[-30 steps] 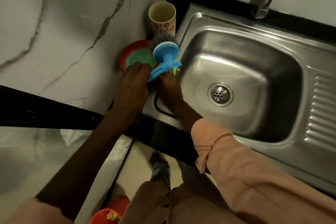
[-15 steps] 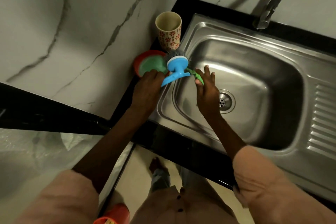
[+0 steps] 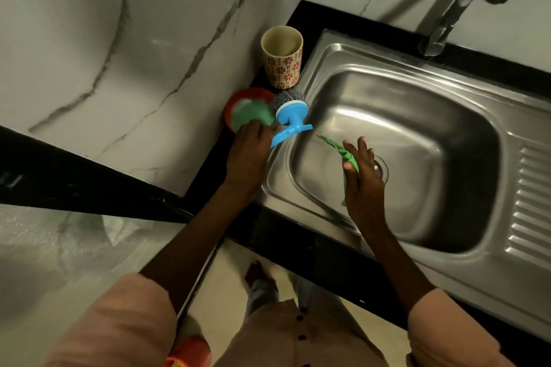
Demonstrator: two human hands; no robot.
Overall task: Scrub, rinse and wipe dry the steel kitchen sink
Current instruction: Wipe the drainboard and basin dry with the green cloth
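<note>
I see the steel sink (image 3: 402, 134) set into the black worktop (image 3: 298, 247), with its drain partly hidden under my right hand (image 3: 362, 176). The right hand is over the middle of the sink bowl. Its fingers are curled round a thin green scrub pad (image 3: 346, 155), which sticks out toward the left side of the bowl.

My left hand (image 3: 249, 155) is at the left edge of the sink, on the worktop. It rests on a red soap dish (image 3: 238, 101) with green soap in it. I cannot tell if these fingers are holding anything, because they are bent under the hand.

A blue brush (image 3: 290, 115) with grey bristles sits just beside the dish, touching the left rim of the sink. A cup (image 3: 282, 59) with red flowers stands upright in the back corner of the worktop, near the marble wall (image 3: 119, 53). The tap (image 3: 465, 0) rises from the back edge of the sink.
</note>
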